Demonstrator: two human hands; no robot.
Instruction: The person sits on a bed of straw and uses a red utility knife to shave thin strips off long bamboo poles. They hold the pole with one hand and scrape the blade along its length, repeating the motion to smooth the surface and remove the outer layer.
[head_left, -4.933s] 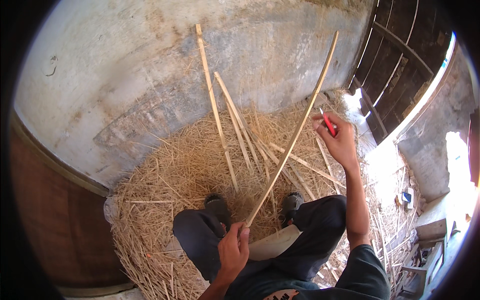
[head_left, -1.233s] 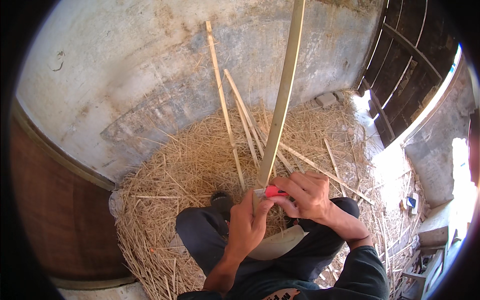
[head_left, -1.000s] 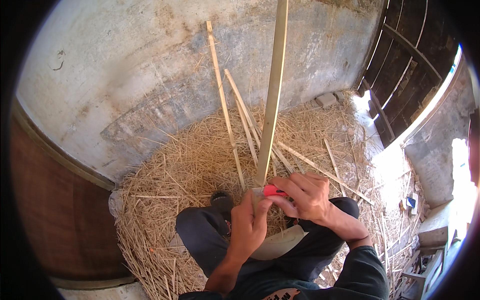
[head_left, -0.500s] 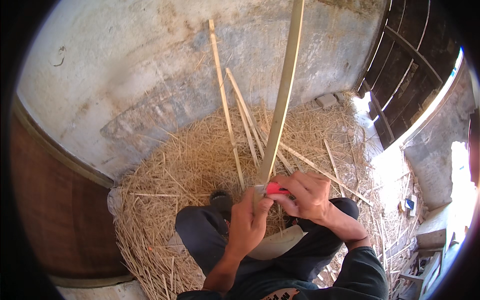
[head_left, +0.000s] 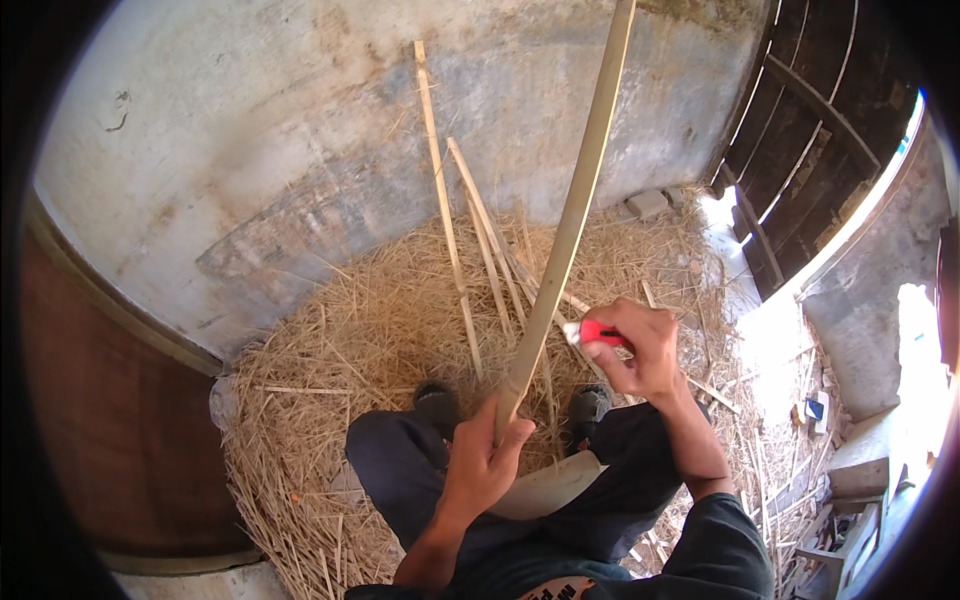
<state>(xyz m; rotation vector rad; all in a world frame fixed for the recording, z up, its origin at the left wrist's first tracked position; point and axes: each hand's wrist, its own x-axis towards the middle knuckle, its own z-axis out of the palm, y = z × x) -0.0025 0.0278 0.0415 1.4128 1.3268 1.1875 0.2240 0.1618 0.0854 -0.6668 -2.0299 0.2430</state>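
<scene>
- The long pale wooden strip (head_left: 578, 210), the landmark here, slants up from the lap toward the wall (head_left: 300, 130).
- At its lower end, the left hand (head_left: 482, 468) is closed around it, thumb lying along the near side.
- Just right of its lower half, the right hand (head_left: 638, 352) curls its fingers snugly around a red cutter (head_left: 603, 336) pointed toward the strip.
- Left of and beyond it, one thin slat (head_left: 441, 190) leans on the wall; more loose slats (head_left: 476, 200) stand nearer, and the strip passes in front of some of their lower parts.
- Below and around it spreads straw (head_left: 360, 310), with dark shoes (head_left: 436, 408) on either side of its lower stretch and a pale sheet (head_left: 550, 488) under its lower end.
- Well right of it: blocks (head_left: 648, 205) by the wall, dark boards (head_left: 800, 160) and a small blue-and-white object (head_left: 816, 411), too small to identify.
- Its top is cut off by the upper edge; its bottom tip is hidden in the left hand.
- The cutter's tip is a white blur; whether it touches the strip cannot be told.
</scene>
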